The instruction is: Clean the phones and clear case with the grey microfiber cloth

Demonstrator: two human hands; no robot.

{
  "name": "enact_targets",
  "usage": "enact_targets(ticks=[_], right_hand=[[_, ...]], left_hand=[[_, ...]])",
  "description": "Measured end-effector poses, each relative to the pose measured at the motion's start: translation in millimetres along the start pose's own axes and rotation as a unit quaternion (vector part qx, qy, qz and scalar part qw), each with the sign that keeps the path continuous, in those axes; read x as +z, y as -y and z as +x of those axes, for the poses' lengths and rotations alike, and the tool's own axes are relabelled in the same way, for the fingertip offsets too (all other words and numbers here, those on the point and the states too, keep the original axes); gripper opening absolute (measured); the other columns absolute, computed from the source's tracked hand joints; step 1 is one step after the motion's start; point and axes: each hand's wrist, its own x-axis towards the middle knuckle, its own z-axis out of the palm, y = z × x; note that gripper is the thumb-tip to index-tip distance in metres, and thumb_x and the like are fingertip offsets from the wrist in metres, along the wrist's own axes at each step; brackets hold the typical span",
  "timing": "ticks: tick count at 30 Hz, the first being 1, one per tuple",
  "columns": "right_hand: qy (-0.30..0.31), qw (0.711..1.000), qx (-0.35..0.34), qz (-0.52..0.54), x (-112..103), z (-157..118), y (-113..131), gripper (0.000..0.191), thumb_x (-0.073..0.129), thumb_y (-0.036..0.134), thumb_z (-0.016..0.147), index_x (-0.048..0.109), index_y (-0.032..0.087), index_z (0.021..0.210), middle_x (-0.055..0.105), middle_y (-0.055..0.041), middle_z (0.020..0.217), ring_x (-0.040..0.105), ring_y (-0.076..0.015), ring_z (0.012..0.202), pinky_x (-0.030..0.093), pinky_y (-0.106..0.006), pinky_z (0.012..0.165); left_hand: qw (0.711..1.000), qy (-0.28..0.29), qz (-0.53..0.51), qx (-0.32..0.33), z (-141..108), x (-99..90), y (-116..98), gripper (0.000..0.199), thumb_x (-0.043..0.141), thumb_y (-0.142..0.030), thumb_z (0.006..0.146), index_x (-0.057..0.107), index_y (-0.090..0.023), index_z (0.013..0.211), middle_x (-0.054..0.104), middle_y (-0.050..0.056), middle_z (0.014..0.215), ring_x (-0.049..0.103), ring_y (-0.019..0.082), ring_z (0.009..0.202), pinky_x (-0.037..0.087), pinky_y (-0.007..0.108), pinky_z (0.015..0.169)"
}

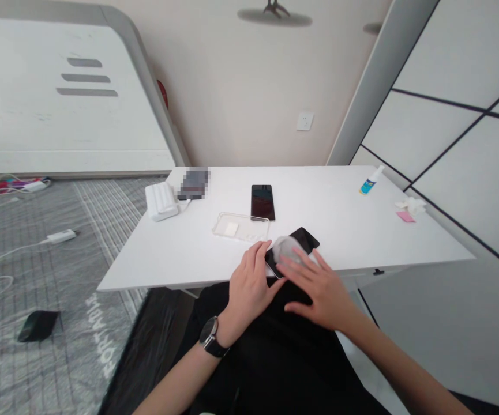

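Observation:
A black smartphone (305,237) lies at a slant near the table's front edge. My left hand (251,282) grips its lower left end, fingers along one side and thumb at the near corner. Over the phone's screen is a crumpled whitish wipe (284,248), blurred. My right hand (316,288) reaches over it with fingers stretched out and spread, the fingertips against the wipe and the thumb apart. Just beyond my left hand lies a clear phone case (249,229) with a small white square in it. Behind the case, a second dark phone (262,202) lies flat.
On the white table (167,262) stand a white power bank (161,200), cabled to a pixelated dark device (194,183), and a blue-and-white bottle (371,180). At the right edge lie a pink piece (405,217) and crumpled white tissue (412,205). A cabinet borders the right side.

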Motion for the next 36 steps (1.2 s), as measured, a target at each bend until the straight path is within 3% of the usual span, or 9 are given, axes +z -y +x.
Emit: enact_targets(ticks=[3,8,13,17,18,22,27,32,36], right_hand=[[-0.062,0.991,0.108,-0.046,0,-2,-8,0.066,0.038,0.062,0.105,0.041,0.025,0.159,0.048,-0.0068,0.160,0.029,-0.0400,0.155,0.026,-0.073,0.120],[0.008,1.000,-0.028,-0.006,1,-2,0,0.079,0.046,0.070,0.099,0.037,0.023,0.161,0.043,-0.0067,0.163,0.029,-0.0334,0.156,0.029,-0.061,0.125],[-0.058,0.991,0.107,-0.054,2,-2,-8,0.067,0.039,0.060,0.105,0.036,0.024,0.161,0.045,-0.0072,0.162,0.028,-0.0381,0.156,0.028,-0.070,0.121],[0.008,1.000,-0.011,-0.013,3,0,-2,0.080,0.042,0.072,0.099,0.036,0.022,0.161,0.041,-0.0062,0.165,0.028,-0.0338,0.157,0.027,-0.061,0.125],[0.010,1.000,-0.003,-0.011,3,2,-2,0.077,0.040,0.071,0.101,0.037,0.023,0.161,0.042,-0.0054,0.164,0.028,-0.0337,0.156,0.028,-0.062,0.125],[-0.054,0.987,0.145,-0.045,2,12,-4,0.069,0.034,0.065,0.105,0.042,0.023,0.159,0.047,-0.0073,0.161,0.028,-0.0412,0.155,0.026,-0.073,0.120],[0.009,1.000,-0.015,0.014,4,15,5,0.086,0.044,0.077,0.096,0.038,0.021,0.161,0.042,-0.0082,0.164,0.029,-0.0342,0.156,0.028,-0.063,0.125],[-0.039,0.991,0.124,-0.031,3,17,-5,0.067,0.037,0.064,0.104,0.041,0.026,0.160,0.046,-0.0068,0.161,0.028,-0.0398,0.156,0.025,-0.073,0.121],[0.008,1.000,-0.014,0.026,3,18,5,0.086,0.044,0.078,0.095,0.039,0.022,0.160,0.042,-0.0083,0.163,0.028,-0.0351,0.156,0.022,-0.064,0.126]], left_hand=[[1.000,-0.007,0.006,-0.002,1,0.2,-1,0.082,0.073,-0.053,0.089,0.036,-0.016,0.151,0.057,0.018,0.143,0.057,0.031,0.133,0.053,0.043,0.109],[1.000,0.007,0.005,0.000,1,-0.1,-1,0.076,0.073,-0.042,0.090,0.036,-0.017,0.151,0.056,0.017,0.144,0.056,0.031,0.134,0.053,0.044,0.109],[1.000,-0.007,0.005,0.002,1,0.1,0,0.081,0.072,-0.054,0.089,0.036,-0.017,0.152,0.058,0.018,0.142,0.057,0.031,0.133,0.054,0.044,0.107],[1.000,0.001,0.005,0.004,1,0.9,1,0.077,0.072,-0.047,0.091,0.036,-0.017,0.152,0.057,0.017,0.143,0.058,0.031,0.132,0.054,0.044,0.106],[1.000,-0.002,0.008,0.003,1,1.1,1,0.077,0.072,-0.047,0.091,0.036,-0.017,0.152,0.057,0.018,0.143,0.057,0.031,0.132,0.054,0.044,0.107],[1.000,-0.008,0.012,0.007,1,0.8,0,0.081,0.071,-0.054,0.090,0.036,-0.015,0.151,0.058,0.018,0.142,0.057,0.032,0.132,0.053,0.044,0.108],[1.000,0.005,-0.005,0.005,1,-0.1,0,0.074,0.071,-0.041,0.092,0.035,-0.019,0.152,0.057,0.017,0.143,0.058,0.032,0.132,0.054,0.046,0.107],[1.000,-0.006,-0.007,0.008,1,-0.1,0,0.078,0.071,-0.050,0.091,0.035,-0.019,0.152,0.057,0.018,0.141,0.058,0.033,0.132,0.054,0.046,0.107],[1.000,0.012,-0.013,0.005,1,-0.3,1,0.074,0.071,-0.037,0.091,0.035,-0.019,0.152,0.057,0.016,0.143,0.057,0.031,0.132,0.055,0.044,0.106]])
